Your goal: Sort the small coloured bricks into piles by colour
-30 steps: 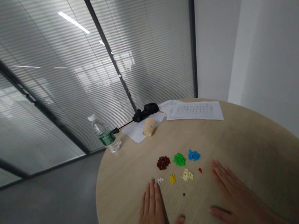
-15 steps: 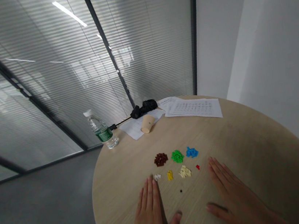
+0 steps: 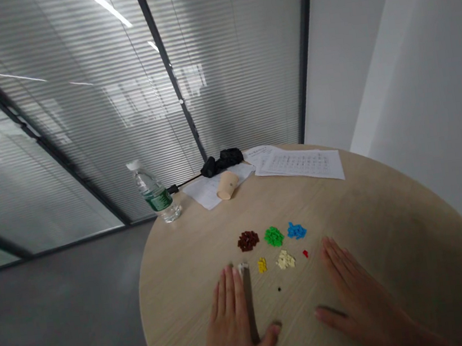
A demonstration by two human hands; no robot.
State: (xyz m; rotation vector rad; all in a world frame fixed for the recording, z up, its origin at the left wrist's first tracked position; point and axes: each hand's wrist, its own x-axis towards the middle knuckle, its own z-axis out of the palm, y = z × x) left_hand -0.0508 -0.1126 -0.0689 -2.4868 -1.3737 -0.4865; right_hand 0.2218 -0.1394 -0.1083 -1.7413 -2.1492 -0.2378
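My left hand (image 3: 234,326) is stretched out flat over the near table, thumb apart, holding nothing. Its fingertips are nearest a small white pile (image 3: 244,266), partly in shadow. On the right, my right hand (image 3: 354,298) also lies flat and empty, close to a tiny red piece or two (image 3: 305,254). Small pieces are sorted by colour between and beyond the hands: a brown pile (image 3: 248,241), a green pile (image 3: 274,236), a blue pile (image 3: 296,230), a yellow pile (image 3: 262,265) and a cream pile (image 3: 285,259). A single black piece (image 3: 279,289) sits alone between my hands.
The round wooden table (image 3: 179,293) carries a water bottle (image 3: 156,194) at its far left edge. Beyond the piles are a paper cup (image 3: 227,185) on its side, a black folded item (image 3: 229,159) and printed sheets (image 3: 302,165). Glass with blinds stands behind.
The view has tilted slightly, so the table things appear a little higher. Both hands stay flat in nearly the same place; the shadow beside the left hand now covers part of the white pile.
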